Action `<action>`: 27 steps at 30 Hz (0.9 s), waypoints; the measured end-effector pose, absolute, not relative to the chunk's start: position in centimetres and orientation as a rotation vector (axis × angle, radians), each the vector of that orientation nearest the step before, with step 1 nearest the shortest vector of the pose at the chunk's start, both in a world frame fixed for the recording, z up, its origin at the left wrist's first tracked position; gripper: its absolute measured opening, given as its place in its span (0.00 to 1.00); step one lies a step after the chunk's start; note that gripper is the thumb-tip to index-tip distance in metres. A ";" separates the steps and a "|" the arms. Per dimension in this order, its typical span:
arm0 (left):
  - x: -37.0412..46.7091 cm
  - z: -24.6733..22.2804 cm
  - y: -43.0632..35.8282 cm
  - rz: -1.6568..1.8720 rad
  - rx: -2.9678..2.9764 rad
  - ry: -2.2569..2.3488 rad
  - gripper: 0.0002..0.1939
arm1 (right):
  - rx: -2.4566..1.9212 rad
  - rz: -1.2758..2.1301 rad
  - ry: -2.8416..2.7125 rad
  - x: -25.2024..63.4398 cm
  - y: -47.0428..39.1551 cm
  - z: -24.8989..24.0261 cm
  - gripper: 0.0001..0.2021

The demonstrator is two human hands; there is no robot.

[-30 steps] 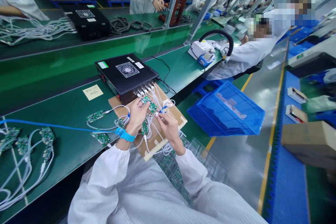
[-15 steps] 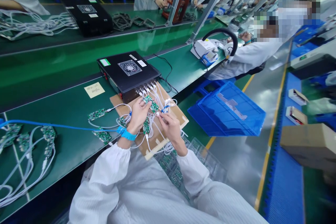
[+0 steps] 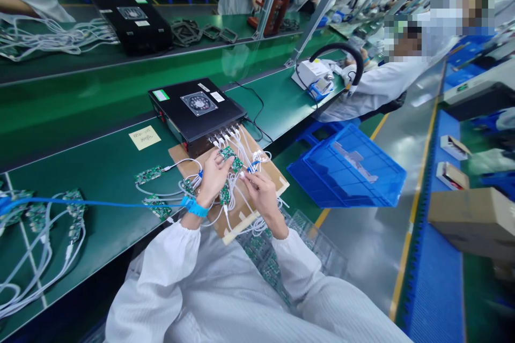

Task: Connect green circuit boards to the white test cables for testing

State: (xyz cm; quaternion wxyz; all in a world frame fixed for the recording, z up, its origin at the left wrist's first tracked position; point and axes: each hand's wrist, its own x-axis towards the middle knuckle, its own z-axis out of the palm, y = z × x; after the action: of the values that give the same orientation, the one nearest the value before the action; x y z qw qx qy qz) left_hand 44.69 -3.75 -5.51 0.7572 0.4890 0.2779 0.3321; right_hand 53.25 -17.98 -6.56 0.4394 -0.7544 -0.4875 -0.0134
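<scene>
My left hand (image 3: 212, 176), with a blue wrist strap (image 3: 195, 206) on its wrist, grips a green circuit board (image 3: 232, 157) between thumb and fingers. Just to the right, my right hand (image 3: 262, 193) pinches a white cable plug (image 3: 242, 175) close to the board's lower right end; whether the plug sits in the board I cannot tell. Beneath both hands lies a cardboard sheet (image 3: 276, 176) strewn with white cables. Another circuit board (image 3: 224, 194) hangs between my hands with a cable in it. A black box (image 3: 169, 110) with a fan grille stands behind, several white cables plugged into its front.
On the green bench to the left are wired circuit boards (image 3: 148, 174) and a paper note (image 3: 145, 138). A blue bin (image 3: 350, 171) stands at the right. Clear trays of boards (image 3: 265, 265) lie below my right arm. A co-worker's sleeve (image 3: 374, 91) is farther right.
My hands, the board and the plug hold almost the same position. The blue strap cord at the left has shifted slightly. Across the bench, a standing co-worker has moved to the right.
</scene>
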 end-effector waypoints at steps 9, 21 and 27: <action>44.3 -6.0 -3.9 0.686 1.113 0.618 0.26 | -1.802 0.024 -1.211 53.4 -18.0 -6.3 0.11; 44.3 -6.0 -4.7 0.714 1.145 0.636 0.24 | -1.809 -0.043 -1.224 52.9 -18.0 -6.1 0.11; 44.3 -5.7 -4.9 0.729 1.145 0.654 0.25 | -1.772 -0.099 -1.257 53.1 -17.8 -6.2 0.11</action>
State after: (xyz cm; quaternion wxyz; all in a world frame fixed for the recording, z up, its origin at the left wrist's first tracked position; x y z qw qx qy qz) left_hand 44.29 -4.89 -5.68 0.7295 0.5198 0.2971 0.3309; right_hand 53.10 -17.78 -6.23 0.4646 -0.7216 -0.5117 -0.0402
